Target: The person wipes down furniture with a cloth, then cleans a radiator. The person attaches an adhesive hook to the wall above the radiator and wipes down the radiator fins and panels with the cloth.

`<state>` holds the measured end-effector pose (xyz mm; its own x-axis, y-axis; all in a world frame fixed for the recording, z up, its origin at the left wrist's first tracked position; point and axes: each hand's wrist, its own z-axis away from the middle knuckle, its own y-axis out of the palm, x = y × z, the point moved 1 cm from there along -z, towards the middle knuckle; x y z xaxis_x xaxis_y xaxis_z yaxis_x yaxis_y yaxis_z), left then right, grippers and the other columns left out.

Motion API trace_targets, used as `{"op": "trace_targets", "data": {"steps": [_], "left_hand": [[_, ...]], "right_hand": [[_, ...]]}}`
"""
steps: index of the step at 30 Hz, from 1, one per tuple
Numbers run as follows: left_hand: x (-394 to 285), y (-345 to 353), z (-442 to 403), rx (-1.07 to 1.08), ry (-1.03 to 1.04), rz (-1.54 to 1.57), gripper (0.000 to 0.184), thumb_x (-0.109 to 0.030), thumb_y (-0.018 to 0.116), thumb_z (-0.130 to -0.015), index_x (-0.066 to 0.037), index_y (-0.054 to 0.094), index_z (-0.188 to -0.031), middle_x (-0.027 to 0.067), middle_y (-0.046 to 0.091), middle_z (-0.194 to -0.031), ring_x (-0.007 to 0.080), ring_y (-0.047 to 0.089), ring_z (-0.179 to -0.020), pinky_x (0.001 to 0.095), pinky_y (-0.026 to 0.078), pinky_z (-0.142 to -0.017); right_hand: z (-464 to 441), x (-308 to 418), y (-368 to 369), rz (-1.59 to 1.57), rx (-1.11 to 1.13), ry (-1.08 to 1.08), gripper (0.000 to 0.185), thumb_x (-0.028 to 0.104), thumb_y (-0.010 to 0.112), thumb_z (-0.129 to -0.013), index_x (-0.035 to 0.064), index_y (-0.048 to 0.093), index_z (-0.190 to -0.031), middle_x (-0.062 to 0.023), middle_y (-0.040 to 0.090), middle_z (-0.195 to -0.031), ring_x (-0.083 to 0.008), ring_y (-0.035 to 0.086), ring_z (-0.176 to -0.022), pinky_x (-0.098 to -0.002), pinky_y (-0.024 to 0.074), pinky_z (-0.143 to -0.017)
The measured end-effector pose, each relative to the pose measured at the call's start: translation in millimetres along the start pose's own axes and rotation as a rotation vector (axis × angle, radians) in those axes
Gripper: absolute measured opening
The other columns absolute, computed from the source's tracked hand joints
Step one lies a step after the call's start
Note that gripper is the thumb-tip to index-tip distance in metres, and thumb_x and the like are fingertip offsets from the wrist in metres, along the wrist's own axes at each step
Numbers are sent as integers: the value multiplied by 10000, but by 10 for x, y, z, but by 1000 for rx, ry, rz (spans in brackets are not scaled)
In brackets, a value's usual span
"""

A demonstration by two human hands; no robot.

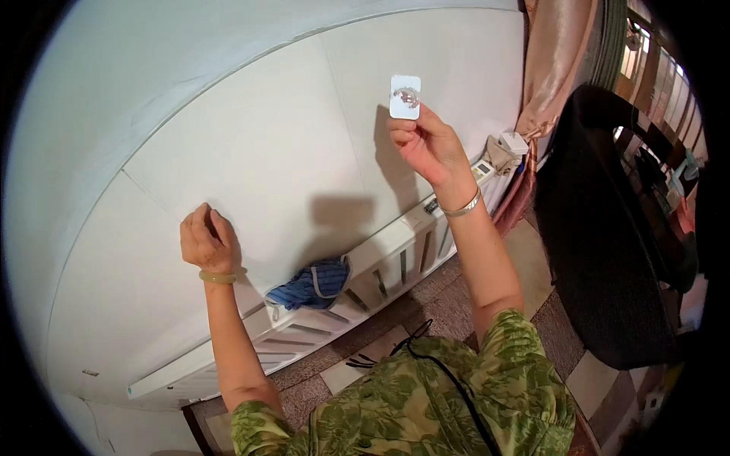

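Observation:
My right hand is raised in front of the pale wall and pinches the lower edge of a small white plate between thumb and fingers. The plate has rounded corners and a shiny round fitting in its middle; its exact kind is unclear. Lower and to the left, my left hand is closed in a loose fist close to the wall. Its curled fingers hide whatever may be inside. Whether its knuckles touch the wall, I cannot tell.
Below runs a white radiator with a blue cloth draped on it. A beige cloth and a small white box sit at its right end. Pinkish curtains hang behind. On the right stands a big black object.

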<state>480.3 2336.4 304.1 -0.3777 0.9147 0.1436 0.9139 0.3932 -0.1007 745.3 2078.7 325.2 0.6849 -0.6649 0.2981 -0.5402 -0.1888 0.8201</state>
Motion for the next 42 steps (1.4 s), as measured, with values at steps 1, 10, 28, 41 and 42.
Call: {"op": "trace_targets", "data": {"steps": [1,10,28,41,42], "left_hand": [[12,8,18,6,-25,-1,167,-22,609,-846,-37,611,-1013,107,634,-889,247,612,-752,325,521,-634],[38,20,84,36,-94,-49,166,-17,621,-840,-38,629,-1004,101,641,-882,240,595,-720,323,497,-605],[205,60,220,54,-140,92,199,-120,621,-919,6,595,-1070,120,611,-975,195,594,-777,301,516,-661],[-1689,-277,2021,707,-554,859,137,-41,543,-916,9,589,-1035,74,563,-859,177,526,-761,311,467,-697],[-1960,-350,2159,825,-692,998,162,-56,550,-917,9,589,-1060,76,565,-865,167,529,-757,305,470,-681]], "right_hand": [[58,22,-18,0,24,8,205,27,527,-918,9,549,-1121,-41,536,-925,-132,437,-744,-241,412,-638],[994,81,-672,64,-101,5,209,39,503,-927,26,549,-1131,-57,578,-924,-137,507,-744,-253,458,-633],[3248,-68,-1654,202,-999,71,329,286,403,-973,13,541,-1094,-153,677,-928,-195,646,-683,-312,536,-622],[4469,474,-1605,372,-1451,-112,254,221,459,-987,26,512,-1140,-121,630,-994,-185,633,-800,-283,544,-657],[4479,498,-1618,343,-1437,-195,237,188,482,-977,11,511,-1131,-121,633,-965,-182,632,-793,-284,546,-662]]}}
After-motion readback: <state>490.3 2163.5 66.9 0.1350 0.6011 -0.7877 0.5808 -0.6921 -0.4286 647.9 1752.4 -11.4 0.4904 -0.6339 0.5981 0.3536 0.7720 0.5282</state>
